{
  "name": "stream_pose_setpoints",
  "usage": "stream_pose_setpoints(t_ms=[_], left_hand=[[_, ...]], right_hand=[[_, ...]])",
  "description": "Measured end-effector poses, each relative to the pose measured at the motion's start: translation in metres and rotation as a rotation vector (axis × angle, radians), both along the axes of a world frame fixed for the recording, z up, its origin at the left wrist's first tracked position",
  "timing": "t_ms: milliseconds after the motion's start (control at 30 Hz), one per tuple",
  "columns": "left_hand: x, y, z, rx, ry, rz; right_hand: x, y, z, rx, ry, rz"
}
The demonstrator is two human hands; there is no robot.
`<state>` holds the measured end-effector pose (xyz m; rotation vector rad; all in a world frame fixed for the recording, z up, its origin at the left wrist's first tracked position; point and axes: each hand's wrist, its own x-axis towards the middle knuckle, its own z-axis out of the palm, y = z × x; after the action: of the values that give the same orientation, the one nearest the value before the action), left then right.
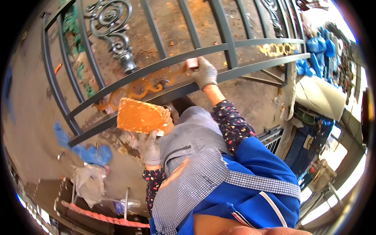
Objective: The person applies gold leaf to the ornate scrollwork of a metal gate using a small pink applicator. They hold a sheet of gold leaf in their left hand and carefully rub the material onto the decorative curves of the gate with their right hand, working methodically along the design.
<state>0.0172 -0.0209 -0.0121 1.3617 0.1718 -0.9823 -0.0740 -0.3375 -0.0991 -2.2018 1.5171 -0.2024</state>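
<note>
My left hand (150, 149), in a pale work glove, grips the near edge of a rectangular slab (141, 116) coated in wet-looking orange-gold. My gloved right hand (206, 73) is closed around a small red-and-white block (192, 63), held at the lower rails of a dark grey metal fence panel (229, 47). Between those two rails runs scrollwork (147, 88), gold-orange in parts and dark near its middle. The slab is just on my side of the lower rail. My fingers hide part of the block, and I cannot tell whether it touches the scrollwork.
Dark cast ornaments (113, 23) sit between the upright bars. Gold rings (276, 49) fill the rail gap at right. Blue plastic (92, 154) and a crumpled clear bag (89, 184) lie at left. A cream roll (321, 97) and blue-wrapped things (319, 47) stand at right.
</note>
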Motion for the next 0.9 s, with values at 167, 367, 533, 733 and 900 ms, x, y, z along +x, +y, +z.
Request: stream_pose_setpoints(t_ms=[167,367,533,733,900], left_hand=[[0.002,-0.002,0.002,-0.097,0.101,0.064],[0.004,-0.005,0.008,-0.129,0.156,0.064],[0.006,-0.007,0.014,-0.090,0.098,0.040],[0.008,-0.011,0.017,-0.121,0.105,0.043],[0.015,0.008,0.002,-0.009,0.016,-0.057]], right_hand=[[-0.015,-0.012,0.010,0.006,0.038,-0.032],[0.005,0.011,0.033,0.115,0.038,0.199],[-0.021,-0.012,0.035,0.045,0.107,0.084],[-0.006,0.012,0.041,0.092,0.001,0.165],[0.003,0.014,0.025,0.053,0.081,0.322]])
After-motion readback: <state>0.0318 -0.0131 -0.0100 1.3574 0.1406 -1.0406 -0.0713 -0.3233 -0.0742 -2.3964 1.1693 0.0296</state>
